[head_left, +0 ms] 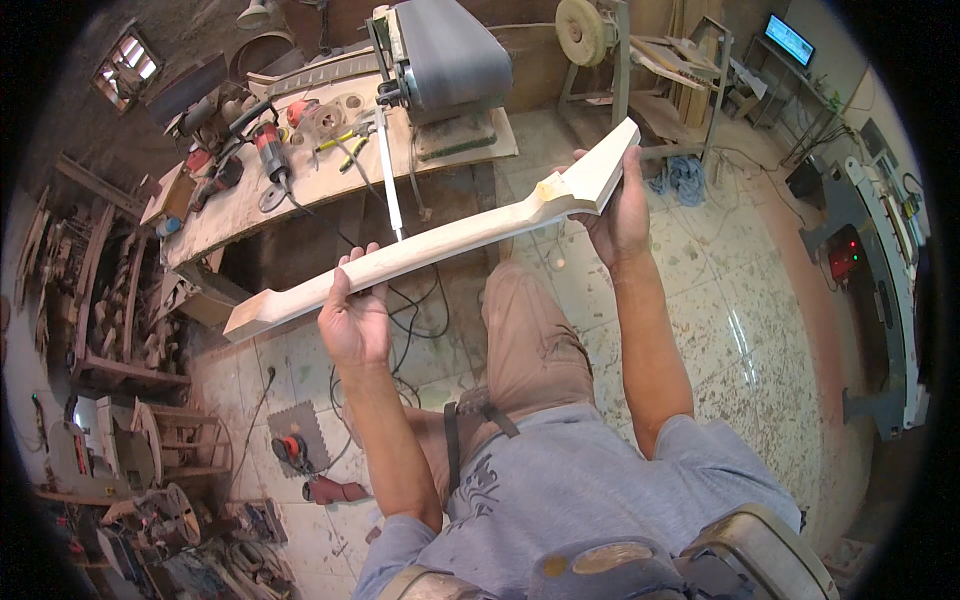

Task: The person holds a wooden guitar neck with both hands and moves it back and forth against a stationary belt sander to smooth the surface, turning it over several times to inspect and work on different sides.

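A pale, unfinished wooden guitar neck (430,240) lies across both my hands, slanting from lower left up to the right. My left hand (358,315) grips it near the squared heel end, thumb in front and fingers showing behind. Around the angled headstock end, my right hand (622,215) is closed, with the thumb along its edge. The rounded back of the neck faces up toward me. Beyond it stands a belt sander (455,65) with a wide dark belt, at the edge of a wooden workbench (225,225).
On the bench lie a red-and-black angle grinder (270,152) and yellow-handled pliers (352,152). A buffing wheel (581,32) stands at the back. Cables (408,325) and a small sander (292,452) lie on the tiled floor. A machine (870,260) stands at the right.
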`<state>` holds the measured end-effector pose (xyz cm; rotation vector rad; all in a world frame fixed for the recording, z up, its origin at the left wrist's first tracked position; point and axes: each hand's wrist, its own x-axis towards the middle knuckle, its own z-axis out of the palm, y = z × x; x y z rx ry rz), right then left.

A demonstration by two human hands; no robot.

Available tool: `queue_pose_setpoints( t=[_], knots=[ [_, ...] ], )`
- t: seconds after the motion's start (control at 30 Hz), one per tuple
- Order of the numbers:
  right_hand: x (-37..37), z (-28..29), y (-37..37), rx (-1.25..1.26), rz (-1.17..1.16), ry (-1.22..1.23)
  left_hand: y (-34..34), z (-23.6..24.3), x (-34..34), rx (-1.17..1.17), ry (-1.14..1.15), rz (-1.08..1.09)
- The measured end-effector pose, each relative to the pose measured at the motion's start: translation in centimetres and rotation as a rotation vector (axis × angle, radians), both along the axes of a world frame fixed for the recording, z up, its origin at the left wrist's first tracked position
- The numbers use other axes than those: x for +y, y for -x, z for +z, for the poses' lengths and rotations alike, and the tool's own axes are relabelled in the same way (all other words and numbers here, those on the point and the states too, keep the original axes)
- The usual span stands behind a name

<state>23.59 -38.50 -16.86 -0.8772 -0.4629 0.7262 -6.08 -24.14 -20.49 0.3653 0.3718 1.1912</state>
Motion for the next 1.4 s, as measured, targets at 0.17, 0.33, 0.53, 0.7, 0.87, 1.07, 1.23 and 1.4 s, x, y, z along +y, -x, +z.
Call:
queue_pose_setpoints(
  t=[0.17, 0.33, 0.53, 0.7, 0.87, 1.07, 1.23, 1.4],
  knots=[
    [0.1, -0.1, -0.4, -0.005, -0.045, -0.005, -0.5, -0.1, -0.3, 0.078, -0.048, 0.008],
    [0.3, -0.4, -0.8, 0.015, -0.049, -0.034, -0.6, 0.3, -0.2, 0.157, -0.092, 0.027],
    [0.5, 0.7, -0.8, 0.014, -0.082, 0.016, -0.9, 0.7, -0.4, 0.244, -0.058, 0.041],
    [0.2, 1.7, -0.4, 0.049, -0.109, 0.039, -1.3, -0.2, -0.4, 0.266, -0.021, 0.053],
    [0.2, 1.4, 0.2, 0.061, -0.141, 0.037, -1.5, 0.0, -1.0, 0.287, 0.021, 0.066],
    [-0.2, 1.2, -0.9, 0.025, -0.068, -0.013, -1.8, -0.7, -0.5, 0.227, -0.037, 0.07],
    [-0.4, 1.5, -1.7, 0.0, -0.009, -0.072, -2.0, 0.7, -0.3, 0.224, -0.147, 0.095],
    [-0.8, 3.2, -2.5, -0.052, 0.047, -0.204, -2.7, 3.4, -0.1, 0.125, -0.228, 0.06]
  ],
)
